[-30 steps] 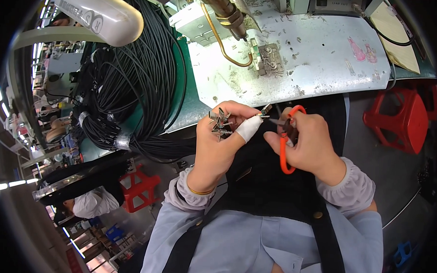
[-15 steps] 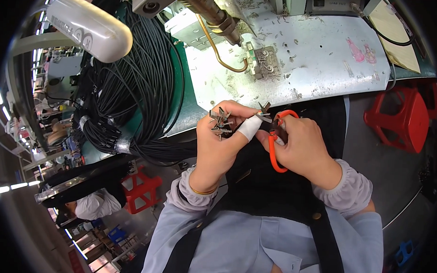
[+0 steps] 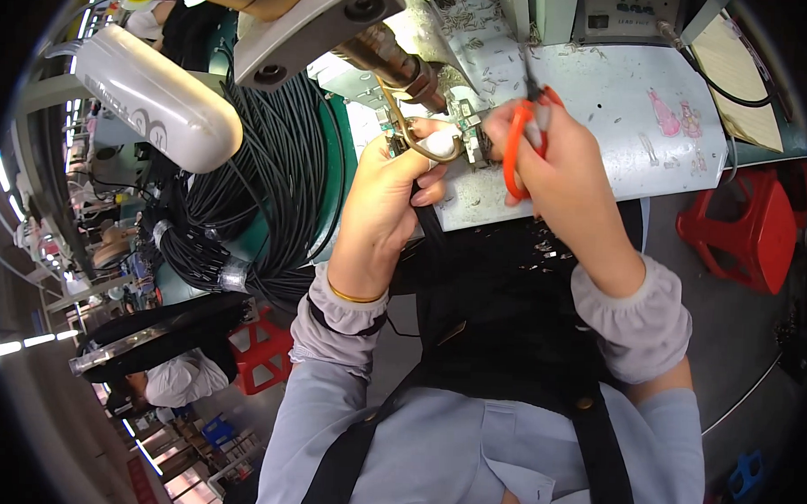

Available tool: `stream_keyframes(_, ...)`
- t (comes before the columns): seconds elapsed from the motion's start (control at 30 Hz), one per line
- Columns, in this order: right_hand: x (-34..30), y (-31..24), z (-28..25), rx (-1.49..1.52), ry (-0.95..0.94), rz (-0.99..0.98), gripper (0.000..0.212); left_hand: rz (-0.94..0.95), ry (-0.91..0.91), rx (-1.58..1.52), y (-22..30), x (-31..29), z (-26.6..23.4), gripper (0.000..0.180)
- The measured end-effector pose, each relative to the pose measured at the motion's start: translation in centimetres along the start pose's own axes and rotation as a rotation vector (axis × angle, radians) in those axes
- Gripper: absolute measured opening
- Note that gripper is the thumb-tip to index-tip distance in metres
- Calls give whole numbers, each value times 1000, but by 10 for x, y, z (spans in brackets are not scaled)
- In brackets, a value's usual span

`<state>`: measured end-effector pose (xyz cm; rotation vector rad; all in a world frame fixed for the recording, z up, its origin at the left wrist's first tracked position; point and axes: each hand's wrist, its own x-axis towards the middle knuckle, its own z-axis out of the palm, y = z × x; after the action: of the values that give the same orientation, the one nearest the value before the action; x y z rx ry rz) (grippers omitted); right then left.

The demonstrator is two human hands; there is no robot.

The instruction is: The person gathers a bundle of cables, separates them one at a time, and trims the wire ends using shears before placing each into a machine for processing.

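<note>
My left hand [image 3: 381, 185], its thumb wrapped in white tape, is closed around several small metal connectors [image 3: 388, 125], with black cable hanging below the fingers. The fingertips reach under a bent brass tube [image 3: 406, 138], beside a small metal fixture [image 3: 468, 134] beneath the press head [image 3: 418, 79]. In my right hand [image 3: 562, 160] is a pair of scissors with orange handles [image 3: 515, 149]; their dark blades point away from me over the bench. The right fingertips are close to the fixture's right side, and whether they touch or hold anything there is unclear.
Metal scraps litter the pale bench top [image 3: 595, 125]. A thick coil of black cable [image 3: 278, 159] lies at the left, behind a white rounded lamp [image 3: 160, 97]. Red stools [image 3: 746, 228] stand at the right. Small bright scraps [image 3: 546, 250] rest on my dark apron.
Both hands have moved forward from above my lap to the press fixture. The scissors have swung away from the left hand's connectors, and their blades now point forward.
</note>
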<state>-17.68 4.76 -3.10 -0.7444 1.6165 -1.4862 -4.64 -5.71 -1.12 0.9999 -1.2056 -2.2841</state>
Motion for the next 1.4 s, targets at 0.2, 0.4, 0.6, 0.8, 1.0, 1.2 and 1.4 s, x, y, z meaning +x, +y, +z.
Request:
stream_keyframes(0.2, 13, 1, 6, 86, -35, 34, 12, -34, -53, 67, 7, 6, -3, 11)
stream_keyframes(0.4, 11, -2, 7, 121, -60, -10, 8, -20, -29, 79, 7, 7, -6, 12)
stream_keyframes(0.6, 11, -4, 6, 101, -74, -7, 8, 36, 26, 89, 4, 5, -2, 14)
stream_keyframes(0.8, 11, -1, 7, 77, -43, -20, 8, 10, -18, 133, 7, 5, -2, 11)
stream_keyframes(1.0, -1, 0, 4, 77, -63, -105, 10, 69, -50, 101, 4, -16, 1, 13)
stream_keyframes(1.2, -36, -15, 2, -179, 139, -303, 11, 240, 92, 417, -16, -53, 17, 12)
stream_keyframes(1.4, -36, -19, -1, -296, -199, -731, 9, 125, -143, 592, -31, -72, 16, 16)
